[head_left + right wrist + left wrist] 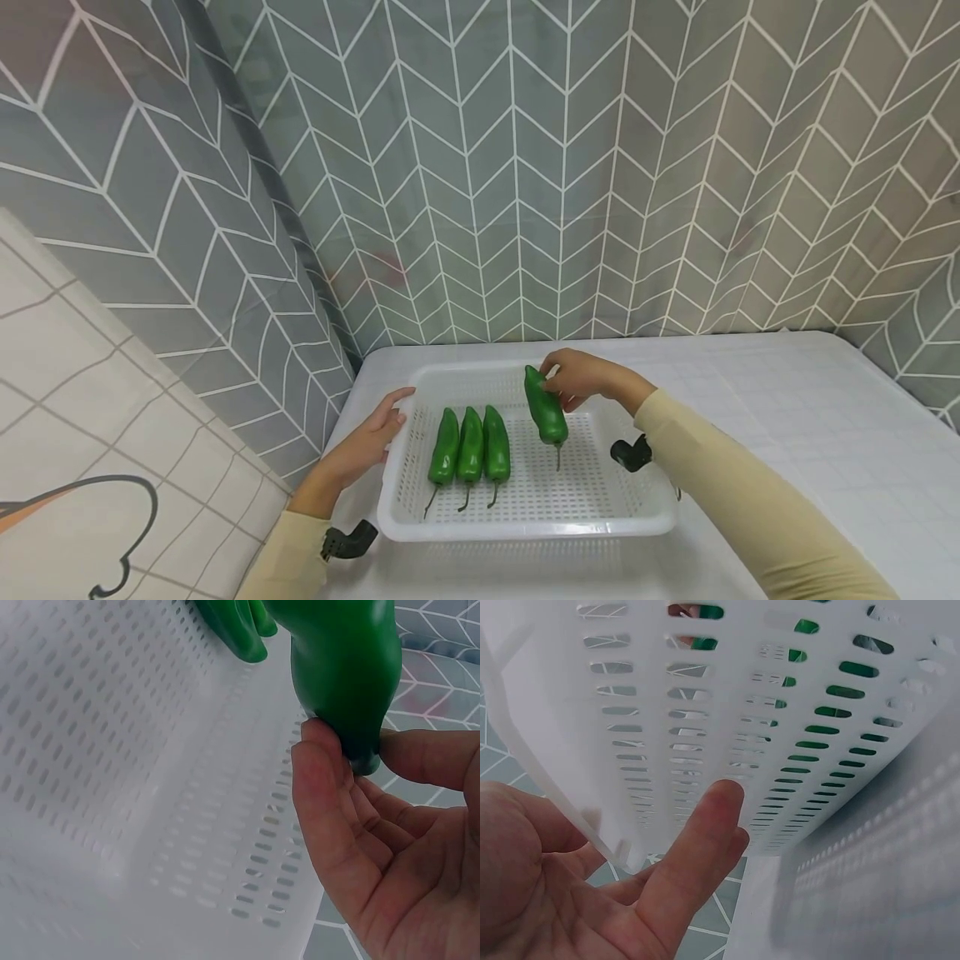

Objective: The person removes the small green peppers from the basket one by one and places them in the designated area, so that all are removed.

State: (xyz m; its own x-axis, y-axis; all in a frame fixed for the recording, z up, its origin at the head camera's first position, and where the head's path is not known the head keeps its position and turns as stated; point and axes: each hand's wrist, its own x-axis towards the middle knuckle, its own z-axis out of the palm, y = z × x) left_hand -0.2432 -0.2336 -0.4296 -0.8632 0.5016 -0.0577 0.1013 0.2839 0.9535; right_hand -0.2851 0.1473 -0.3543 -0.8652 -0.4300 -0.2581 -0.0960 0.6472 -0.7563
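Observation:
In the head view, my right hand (pixel 581 377) pinches one green pepper (pixel 547 415) by its tip, over the right half of a white perforated plastic basket (pixel 525 530). Its stem points down toward the person. The right wrist view shows thumb and fingertips around the narrow end of that pepper (pixel 345 667). My left hand (pixel 367 437) grips the basket's left rim; from the left wrist view, a finger (pixel 705 840) lies along the outside of the perforated wall (pixel 724 712). Three more green peppers, a left one (pixel 445 450), a middle one (pixel 471 450) and a right one (pixel 497 446), lie side by side in the basket's left half.
The basket stands on a white-covered table (pixel 780 417). Behind it hangs a grey curtain (pixel 510 183) with white chevron lines, and more of this fabric runs down the left side. A pale tile-patterned surface (pixel 112 400) lies at left.

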